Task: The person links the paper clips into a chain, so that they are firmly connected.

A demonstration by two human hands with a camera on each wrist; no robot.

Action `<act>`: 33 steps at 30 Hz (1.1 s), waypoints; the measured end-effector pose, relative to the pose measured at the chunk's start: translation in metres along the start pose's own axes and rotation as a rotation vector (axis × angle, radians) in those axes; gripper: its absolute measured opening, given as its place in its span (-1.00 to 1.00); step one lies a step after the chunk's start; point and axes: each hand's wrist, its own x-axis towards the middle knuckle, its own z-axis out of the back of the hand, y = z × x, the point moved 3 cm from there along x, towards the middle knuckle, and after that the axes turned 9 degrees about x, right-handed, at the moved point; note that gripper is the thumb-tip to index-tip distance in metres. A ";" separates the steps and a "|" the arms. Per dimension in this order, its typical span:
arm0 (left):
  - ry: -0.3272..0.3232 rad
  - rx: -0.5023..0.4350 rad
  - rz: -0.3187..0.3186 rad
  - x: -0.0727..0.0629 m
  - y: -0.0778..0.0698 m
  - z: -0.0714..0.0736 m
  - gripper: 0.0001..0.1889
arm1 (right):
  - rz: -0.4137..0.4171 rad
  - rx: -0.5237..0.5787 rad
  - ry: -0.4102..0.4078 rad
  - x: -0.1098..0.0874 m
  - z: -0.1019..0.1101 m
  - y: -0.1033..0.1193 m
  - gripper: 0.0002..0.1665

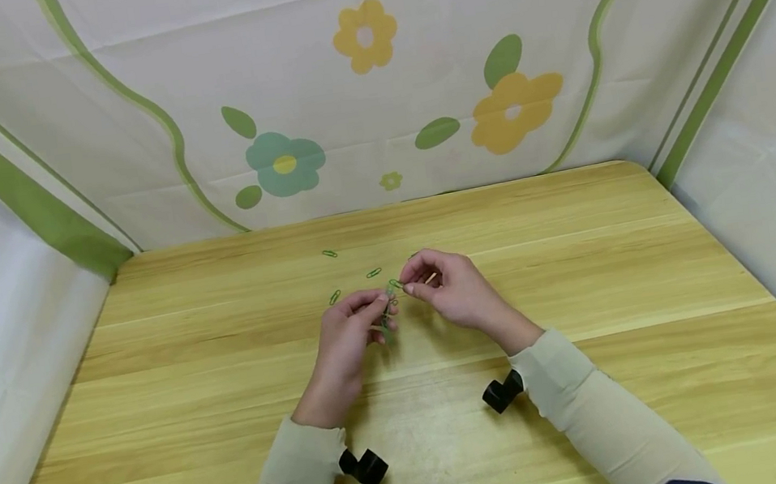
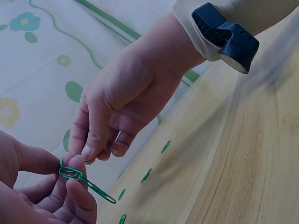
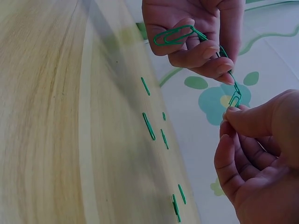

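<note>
Between finger and thumb, my left hand (image 1: 349,329) holds a short chain of green paper clips (image 3: 174,37), linked end to end. One end of the chain hangs across the curled fingers in the right wrist view. At the other end, my right hand (image 1: 457,292) pinches a green paper clip (image 3: 235,99) by its lower loop. That clip meets the chain just above the right fingertips. Both hands are raised over the table, close together, with the chain spanning the small gap. In the left wrist view, fingers partly cover the links (image 2: 70,172).
Loose green paper clips lie on the wooden table (image 1: 195,398) beyond the hands: one farther back (image 1: 330,254), another near the left hand (image 1: 335,297), and a third between them (image 1: 373,273). A flowered white curtain (image 1: 371,113) closes off the far edge.
</note>
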 end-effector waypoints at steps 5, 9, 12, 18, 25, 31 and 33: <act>-0.015 0.022 -0.008 0.000 0.002 0.001 -0.75 | -0.007 0.000 0.010 -0.001 0.000 -0.002 -0.92; -0.039 0.047 -0.021 0.000 0.004 0.003 -0.79 | -0.011 0.001 0.016 -0.001 0.000 -0.003 -0.92; -0.062 0.079 -0.046 -0.001 0.005 0.004 -0.81 | -0.021 0.007 0.015 -0.001 0.002 -0.003 -0.91; -0.091 0.154 -0.081 0.000 0.007 0.005 -0.82 | -0.039 0.014 0.013 -0.002 0.004 -0.002 -0.90; -0.092 0.212 -0.083 0.001 0.015 0.009 -0.82 | -0.038 0.029 0.008 -0.005 0.006 0.000 -0.90; -0.083 0.278 -0.108 0.000 0.016 0.010 -0.83 | -0.019 0.028 0.010 -0.005 0.006 0.003 -0.90; -0.079 0.326 -0.132 -0.001 0.015 0.009 -0.80 | -0.016 0.020 0.024 -0.005 0.005 0.005 -0.89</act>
